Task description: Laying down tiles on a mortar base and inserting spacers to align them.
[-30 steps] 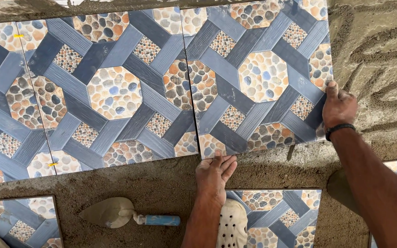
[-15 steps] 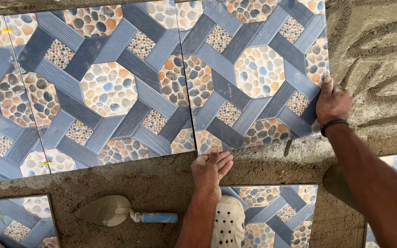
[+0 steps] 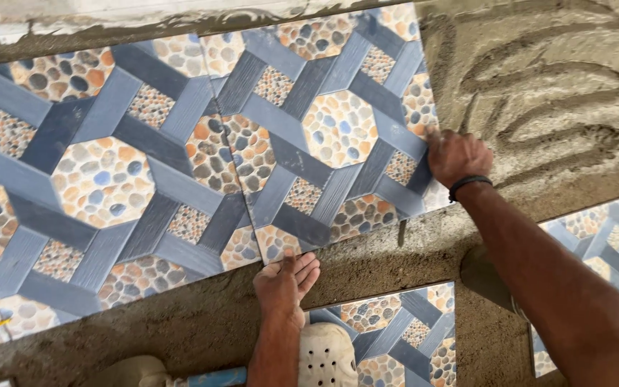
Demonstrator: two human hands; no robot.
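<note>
Fingers of the left hand lie straight and close together, flat on the grey mortar bed, with their tips touching the near edge of the patterned floor tile. They clamp nothing; the palm rests open on the mortar. Over at the tile's right edge, the right hand is curled with its fingers bent down onto the tile's border, pressing or gripping that edge; whether the fingertips go under the edge cannot be told. A black band circles that wrist, and the forearm runs off toward the lower right corner.

Seen from the head camera, this tile sits between the two hands, lying flat on the mortar with blue woven bands and pebble-filled octagons. Its left edge lies just beside a neighbouring laid tile of the same pattern, a thin joint between them. To the right of the held tile, the combed mortar shows curved ridges and is bare. Below the left wrist, a white perforated clog rests against a loose tile lying near the bottom edge. Another loose tile shows at the right, partly hidden by the right forearm. At the bottom edge, a trowel with a blue handle is only partly in view.
</note>
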